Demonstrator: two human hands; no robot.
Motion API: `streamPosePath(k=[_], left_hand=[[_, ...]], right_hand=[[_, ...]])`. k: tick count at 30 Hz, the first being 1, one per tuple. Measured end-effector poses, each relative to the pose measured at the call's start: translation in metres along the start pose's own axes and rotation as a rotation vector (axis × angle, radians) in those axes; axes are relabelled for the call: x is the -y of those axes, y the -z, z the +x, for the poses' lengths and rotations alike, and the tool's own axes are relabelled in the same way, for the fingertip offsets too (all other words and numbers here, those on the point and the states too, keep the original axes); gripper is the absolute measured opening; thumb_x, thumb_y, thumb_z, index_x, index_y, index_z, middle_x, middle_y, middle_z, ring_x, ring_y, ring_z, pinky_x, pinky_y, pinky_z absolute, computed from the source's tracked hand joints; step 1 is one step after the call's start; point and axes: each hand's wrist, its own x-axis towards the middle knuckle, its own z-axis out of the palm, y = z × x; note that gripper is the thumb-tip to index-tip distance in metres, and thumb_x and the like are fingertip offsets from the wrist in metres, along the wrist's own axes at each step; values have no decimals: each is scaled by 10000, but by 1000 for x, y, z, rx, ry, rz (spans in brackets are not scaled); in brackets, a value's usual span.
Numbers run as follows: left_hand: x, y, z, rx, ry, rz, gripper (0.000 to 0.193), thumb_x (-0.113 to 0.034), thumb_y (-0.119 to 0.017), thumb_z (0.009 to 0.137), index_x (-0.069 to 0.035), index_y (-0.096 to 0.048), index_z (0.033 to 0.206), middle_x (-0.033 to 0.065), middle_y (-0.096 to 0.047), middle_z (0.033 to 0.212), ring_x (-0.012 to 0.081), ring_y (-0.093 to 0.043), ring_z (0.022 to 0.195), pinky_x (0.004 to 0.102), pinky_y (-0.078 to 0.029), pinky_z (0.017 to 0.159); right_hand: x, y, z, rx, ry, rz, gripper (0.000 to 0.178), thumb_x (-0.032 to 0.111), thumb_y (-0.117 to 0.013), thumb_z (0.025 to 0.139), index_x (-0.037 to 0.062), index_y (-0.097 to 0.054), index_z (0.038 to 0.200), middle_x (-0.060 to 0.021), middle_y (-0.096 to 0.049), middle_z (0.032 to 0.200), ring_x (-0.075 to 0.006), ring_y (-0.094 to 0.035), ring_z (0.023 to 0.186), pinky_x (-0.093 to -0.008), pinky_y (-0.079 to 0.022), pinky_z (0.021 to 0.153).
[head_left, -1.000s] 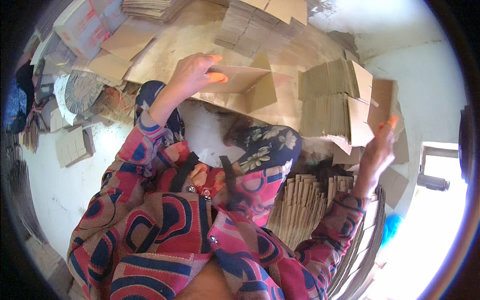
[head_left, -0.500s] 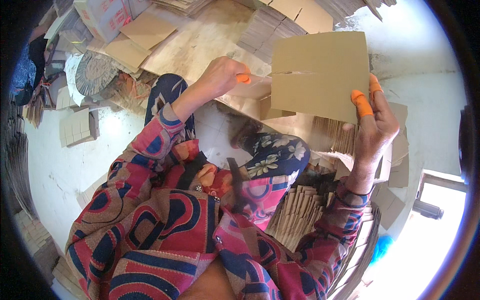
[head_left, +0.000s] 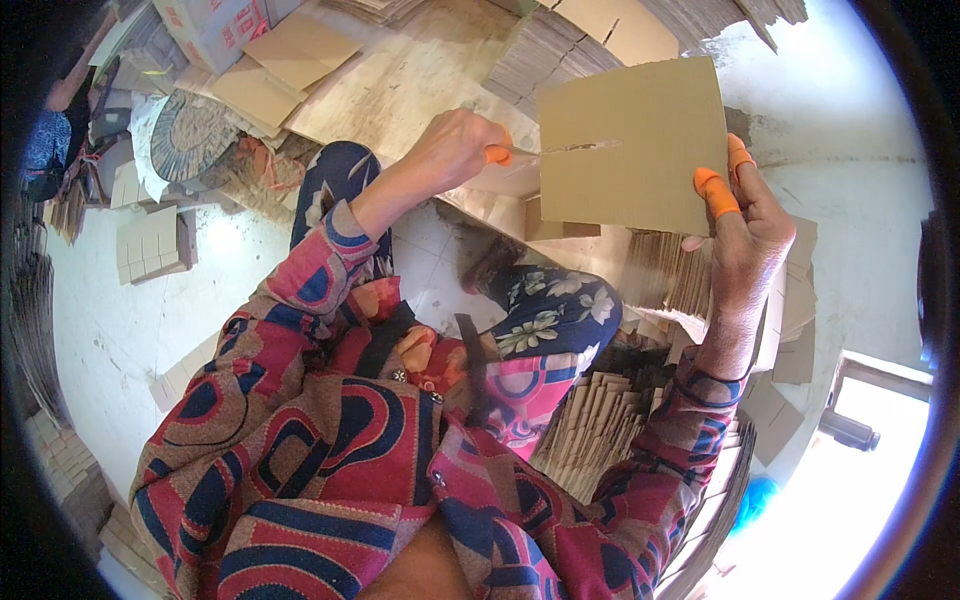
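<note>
Between my hands is a flat brown cardboard sheet [head_left: 632,185], raised and slightly tilted. A ragged, shiny slit-like mark runs from its left edge towards its middle. My right hand [head_left: 752,238] grips the sheet by its right edge, orange covers on the thumb and a finger. Left of the sheet, my left hand [head_left: 462,148] is closed, with an orange cover on a fingertip. From its pinch a thin pale strip [head_left: 526,153] reaches the sheet's left edge at the mark; its material is hard to make out.
Below the sheet stands a stack of cardboard [head_left: 665,275] on a wooden board [head_left: 420,65]. Slotted cardboard pieces [head_left: 590,425] fill the space beside my right knee. More stacks [head_left: 540,58] lie at the far side. A printed carton [head_left: 205,30] sits far left, near a round ribbed object [head_left: 197,135].
The sheet has shifted slightly left and tilted, its right edge turning. My left hand has moved a little right, closer to the sheet. The mark on the sheet looks darker and more open.
</note>
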Motion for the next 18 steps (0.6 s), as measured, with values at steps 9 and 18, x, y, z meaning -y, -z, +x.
streamPosePath(k=[9, 18], left_hand=[[2, -1, 0, 1, 17, -7, 95, -126, -653, 786, -41, -695, 787, 133, -634, 700, 307, -613, 620, 370, -476, 580], [-4, -5, 2, 30, -2, -8, 85, -127, -654, 783, -52, -693, 788, 128, -635, 710, 313, -616, 643, 380, -471, 581]], right_hand=[[0, -4, 2, 58, 18, -68, 396, 5, -591, 874, -50, -545, 1264, -90, -673, 959, -52, -586, 702, -169, -439, 428], [-29, -46, 3, 194, 172, -256, 409, 29, -632, 866, -19, -551, 1264, -97, -684, 878, -41, -581, 679, -195, -461, 429]])
